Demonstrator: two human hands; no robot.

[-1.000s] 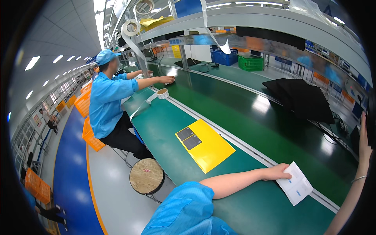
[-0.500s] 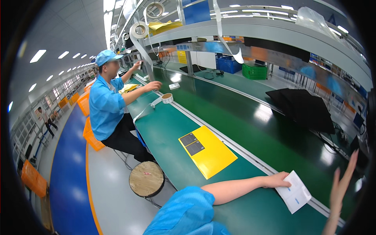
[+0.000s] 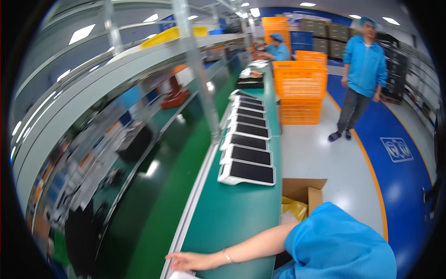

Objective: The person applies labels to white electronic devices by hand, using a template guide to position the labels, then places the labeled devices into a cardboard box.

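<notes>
My right hand (image 3: 189, 261) reaches in from the lower right over the green bench (image 3: 218, 218), by its metal edge rail (image 3: 191, 204). Its index finger is stretched out and the other fingers look loosely apart. Just under them, a white flat thing (image 3: 182, 275) shows at the bottom border, mostly cut off; I cannot tell whether the fingers touch it. A bracelet sits on the wrist. Farther up the bench stands a row of several white devices with dark screens (image 3: 252, 172), overlapping and tilted. My left hand is out of the picture.
Right of the bench, an open cardboard box (image 3: 304, 188) holds yellow material. Stacked orange crates (image 3: 300, 83) stand beyond it. A person in blue (image 3: 364, 67) stands on the walkway; another (image 3: 280, 49) works at the far end. A metal post (image 3: 197, 69) rises beside the rail.
The view has swung far to the right, bringing in the device row and crates. My left hand with the white booklet has left view. The spread right hand now hangs low over the bench edge.
</notes>
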